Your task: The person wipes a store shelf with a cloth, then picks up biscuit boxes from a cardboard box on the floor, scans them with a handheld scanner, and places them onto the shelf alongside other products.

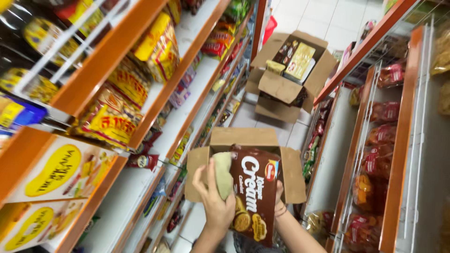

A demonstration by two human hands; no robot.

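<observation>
A brown flat biscuit box with round biscuits pictured on it is held upright in front of me, above an open cardboard carton on the floor. My left hand presses a pale green cloth against the box's left side. My right hand grips the box from behind on its right edge; only its fingers and wrist show.
Orange-edged white shelves with yellow and red snack bags line the left. More shelves with wire racks and red packets stand on the right. A second open carton of boxes sits farther down the tiled aisle.
</observation>
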